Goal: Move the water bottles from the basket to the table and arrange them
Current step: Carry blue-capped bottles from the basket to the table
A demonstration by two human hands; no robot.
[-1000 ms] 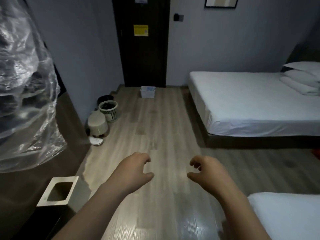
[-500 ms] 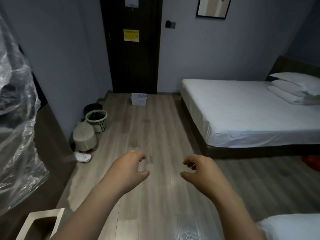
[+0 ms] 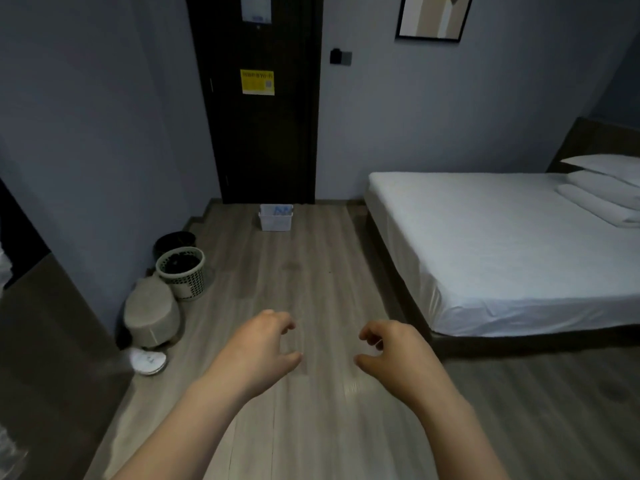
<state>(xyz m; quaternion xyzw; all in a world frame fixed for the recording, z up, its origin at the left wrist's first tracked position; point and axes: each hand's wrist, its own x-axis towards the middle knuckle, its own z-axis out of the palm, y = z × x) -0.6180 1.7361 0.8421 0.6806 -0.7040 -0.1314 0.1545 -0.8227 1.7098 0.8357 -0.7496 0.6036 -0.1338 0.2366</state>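
Wooden floor (image 3: 322, 271), basket (image 3: 276, 220); left hand (image 3: 258, 353), right hand (image 3: 398, 356)

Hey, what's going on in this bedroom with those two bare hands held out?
A person faces down a grey wooden floor, both hands out in front. The left hand and right hand hold nothing, fingers loosely curled. A small white plastic basket sits on the floor by the dark door, well ahead of them; something blue and white shows inside, too small to identify. No bottle is picked up yet.
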